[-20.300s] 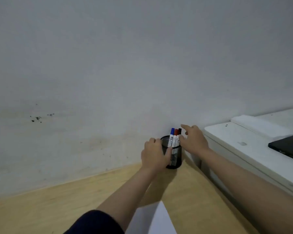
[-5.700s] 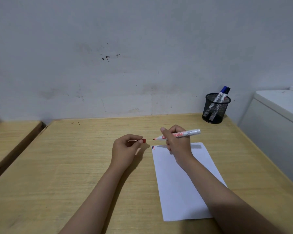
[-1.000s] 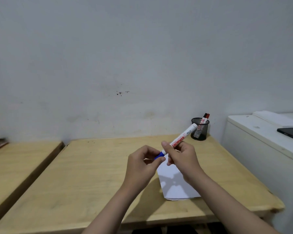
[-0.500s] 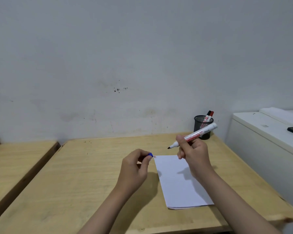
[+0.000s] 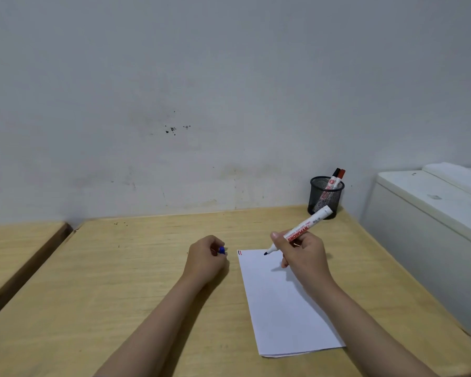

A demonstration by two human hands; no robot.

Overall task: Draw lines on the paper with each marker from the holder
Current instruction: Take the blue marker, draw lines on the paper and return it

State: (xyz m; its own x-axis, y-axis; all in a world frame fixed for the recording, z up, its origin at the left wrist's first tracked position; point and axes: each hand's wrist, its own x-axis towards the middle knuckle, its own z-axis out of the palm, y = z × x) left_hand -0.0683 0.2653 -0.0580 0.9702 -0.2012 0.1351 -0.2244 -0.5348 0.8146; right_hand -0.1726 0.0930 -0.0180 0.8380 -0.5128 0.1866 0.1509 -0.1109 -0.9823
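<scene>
Wooden table (image 5: 147, 281) fills lower frame. Paper (image 5: 280, 303) lies lower right of centre, short black and red lines already at its top left corner (image 5: 239, 252). Right hand (image 5: 303, 257) grips uncapped marker (image 5: 301, 232), tip just over paper's top edge; blue line not yet drawn. Left hand (image 5: 206, 258), centre, fingers curled round blue cap (image 5: 222, 250). Holder (image 5: 325, 197), upper right by wall, has 2 markers, prob. the used ones.

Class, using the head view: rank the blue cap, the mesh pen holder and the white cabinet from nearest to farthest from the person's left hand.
1. Blue cap: pinched in the left hand itself.
2. Mesh pen holder: at the table's far right corner, by the wall.
3. White cabinet: beyond the table's right edge.
</scene>
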